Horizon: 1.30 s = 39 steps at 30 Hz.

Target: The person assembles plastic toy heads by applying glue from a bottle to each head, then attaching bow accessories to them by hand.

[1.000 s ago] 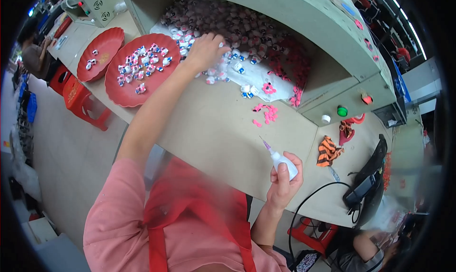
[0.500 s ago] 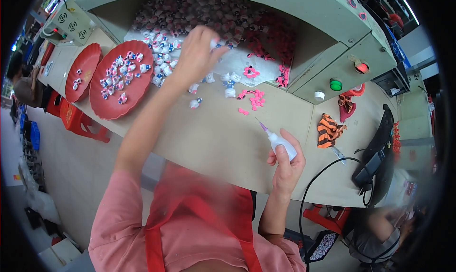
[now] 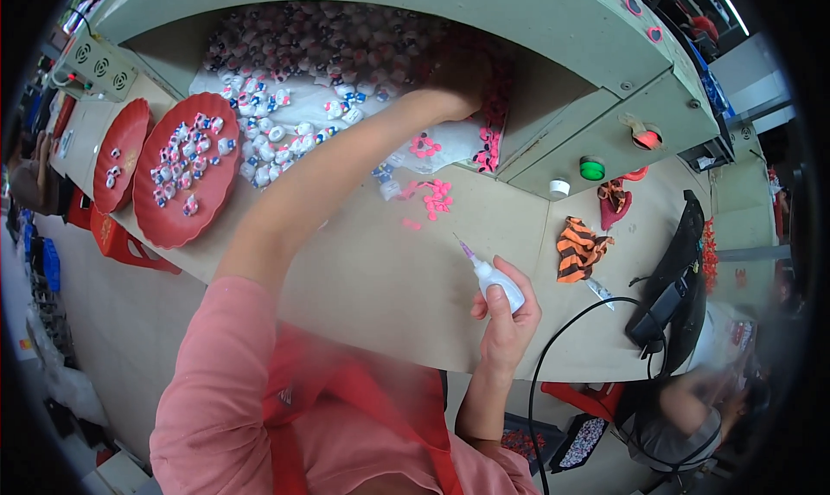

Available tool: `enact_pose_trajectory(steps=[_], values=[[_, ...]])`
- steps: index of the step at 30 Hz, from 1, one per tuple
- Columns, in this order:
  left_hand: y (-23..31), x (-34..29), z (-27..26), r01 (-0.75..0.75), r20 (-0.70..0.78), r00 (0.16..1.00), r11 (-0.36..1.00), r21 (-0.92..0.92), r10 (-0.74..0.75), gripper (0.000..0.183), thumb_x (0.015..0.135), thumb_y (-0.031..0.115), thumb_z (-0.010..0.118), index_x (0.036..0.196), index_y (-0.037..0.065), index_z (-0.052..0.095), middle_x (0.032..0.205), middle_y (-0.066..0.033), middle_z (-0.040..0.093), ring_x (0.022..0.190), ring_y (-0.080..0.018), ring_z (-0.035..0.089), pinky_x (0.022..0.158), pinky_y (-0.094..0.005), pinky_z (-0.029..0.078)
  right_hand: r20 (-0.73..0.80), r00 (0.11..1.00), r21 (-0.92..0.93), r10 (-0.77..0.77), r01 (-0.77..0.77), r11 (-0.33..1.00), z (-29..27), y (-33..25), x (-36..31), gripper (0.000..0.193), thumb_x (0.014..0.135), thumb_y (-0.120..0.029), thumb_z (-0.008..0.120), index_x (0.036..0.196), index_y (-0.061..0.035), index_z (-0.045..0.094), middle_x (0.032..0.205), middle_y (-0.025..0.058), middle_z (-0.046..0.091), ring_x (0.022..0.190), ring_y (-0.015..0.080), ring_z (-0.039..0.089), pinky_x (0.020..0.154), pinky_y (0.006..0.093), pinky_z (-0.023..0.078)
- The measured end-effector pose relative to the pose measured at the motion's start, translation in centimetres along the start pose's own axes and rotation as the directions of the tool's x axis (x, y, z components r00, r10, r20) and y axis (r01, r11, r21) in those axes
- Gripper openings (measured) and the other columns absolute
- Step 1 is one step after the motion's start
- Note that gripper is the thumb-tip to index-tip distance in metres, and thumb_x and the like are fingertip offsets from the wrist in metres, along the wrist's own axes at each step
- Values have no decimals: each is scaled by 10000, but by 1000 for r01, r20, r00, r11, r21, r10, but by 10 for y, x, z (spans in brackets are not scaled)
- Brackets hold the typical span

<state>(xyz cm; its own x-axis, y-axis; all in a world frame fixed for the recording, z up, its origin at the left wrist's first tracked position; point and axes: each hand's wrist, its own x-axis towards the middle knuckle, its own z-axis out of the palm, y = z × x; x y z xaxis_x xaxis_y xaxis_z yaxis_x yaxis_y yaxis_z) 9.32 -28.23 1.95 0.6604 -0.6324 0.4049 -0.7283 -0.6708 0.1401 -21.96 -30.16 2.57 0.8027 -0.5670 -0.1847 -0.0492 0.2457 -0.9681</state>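
Note:
My right hand (image 3: 510, 313) is closed round a small white squeeze bottle (image 3: 497, 286) with a purple needle tip pointing up and left. My left arm stretches across the bench into the shaded cabinet opening, where my left hand (image 3: 458, 84) is over the pink pieces at the right of the heap. Its fingers are lost in the dark. Many small white, blue and pink figurines (image 3: 268, 149) lie on a white sheet in the cabinet and at its front edge. Flat pink pieces (image 3: 438, 198) lie on the bench between the bottle tip and the cabinet.
Two red scalloped plates (image 3: 145, 214) stand at the left, both with figurines. The cabinet front (image 3: 571, 140) carries green, red and white knobs. To the right are an orange striped cloth (image 3: 579, 251), a black pouch (image 3: 683, 274) and a black cable (image 3: 553, 344). Another person sits at lower right.
My left hand has moved right and deeper into the cabinet, from the figurines to the pink pieces. The right hand still holds the bottle. The whole view has shifted slightly.

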Motion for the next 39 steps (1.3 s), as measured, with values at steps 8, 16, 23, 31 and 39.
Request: enact_pose_trajectory(steps=[8, 16, 23, 31, 39], values=[[-61, -19, -1, 54, 80, 995, 998, 17, -56, 198, 716, 90, 565, 890, 3, 602, 903, -213, 602, 846, -349, 597, 715, -434, 489, 16, 996, 24, -84, 83, 996, -4, -2, -2, 356, 800, -136, 611, 1091, 57, 543, 767, 85, 591, 554, 105, 537, 476, 218, 423], [-55, -136, -44, 121, -20, 992, 987, -107, -123, 191, 767, 53, 579, 944, 26, 511, 964, -193, 487, 924, -365, 484, 800, -427, 397, 21, 995, 45, -96, 95, 994, -6, -4, -19, 354, 799, -129, 614, 1095, 50, 545, 753, 90, 592, 558, 103, 541, 475, 215, 426], [6, -222, -128, 516, 506, 796, -63, -854, -333, 290, 807, 44, 600, 1088, 23, 533, 839, -30, 540, 647, -94, 507, 589, -235, 410, 35, 992, 100, -120, 116, 988, 10, -16, -30, 343, 764, -66, 624, 1072, 18, 499, 751, 51, 556, 584, 86, 520, 514, 196, 412], [45, -257, -148, 388, 584, 796, -603, -697, -162, 426, 821, 48, 588, 1223, -8, 458, 1078, -104, 573, 811, -150, 604, 732, -244, 486, 13, 928, 17, -373, 373, 928, 41, -9, -40, 302, 727, -47, 638, 999, -4, 515, 791, 46, 552, 646, 100, 534, 624, 207, 437], [43, -274, -147, 279, 387, 868, -338, -899, -311, 458, 806, -73, 552, 1245, -32, 428, 1126, -138, 557, 1010, -229, 581, 866, -301, 461, 137, 814, -248, -564, 580, 776, 64, -19, -70, 282, 759, -145, 645, 949, 25, 525, 866, 81, 547, 682, 106, 501, 617, 198, 392]])
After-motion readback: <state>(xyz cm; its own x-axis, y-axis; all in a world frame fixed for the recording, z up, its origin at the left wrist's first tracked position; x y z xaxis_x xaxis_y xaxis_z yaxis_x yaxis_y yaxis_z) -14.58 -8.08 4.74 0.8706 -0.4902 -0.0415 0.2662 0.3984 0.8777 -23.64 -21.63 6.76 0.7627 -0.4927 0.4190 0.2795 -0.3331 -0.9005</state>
